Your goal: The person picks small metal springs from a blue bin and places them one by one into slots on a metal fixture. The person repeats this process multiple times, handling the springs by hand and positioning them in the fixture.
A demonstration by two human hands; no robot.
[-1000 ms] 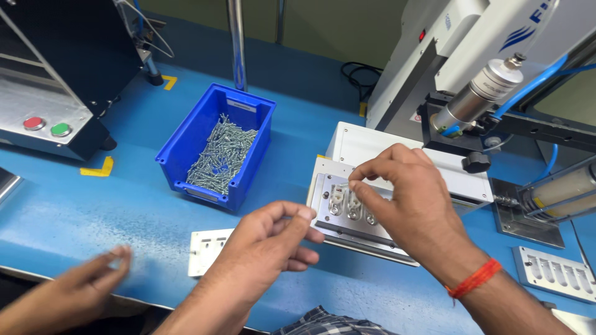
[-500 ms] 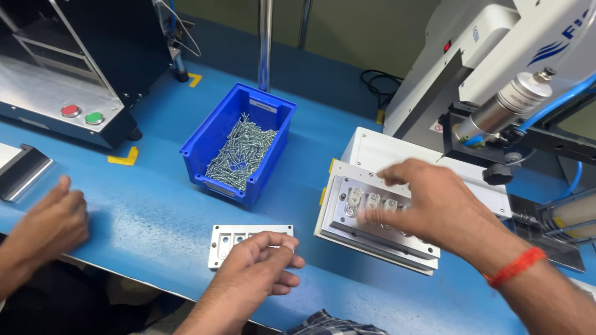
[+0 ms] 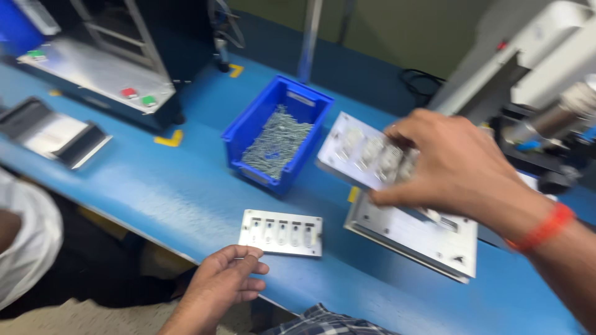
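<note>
My right hand (image 3: 456, 167) grips a white rectangular plate (image 3: 360, 152) with several sockets and holds it tilted in the air, above a grey metal fixture (image 3: 422, 239) on the blue table. My left hand (image 3: 226, 282) rests at the table's near edge, fingers loosely apart and holding nothing, just below a second white plate (image 3: 282, 232) with several slots that lies flat on the table. A blue bin (image 3: 248, 127) filled with small metal screws stands behind that plate.
A machine base with red and green buttons (image 3: 136, 96) sits at the back left, and a metal tray (image 3: 53, 136) lies at the far left. White machinery with a cylinder (image 3: 552, 118) fills the right. Another person's white sleeve (image 3: 25, 242) shows at the lower left.
My right hand has lifted the white socket plate off the grey fixture and moved it left. My left hand has drawn back to the table's edge. The view has shifted right.
</note>
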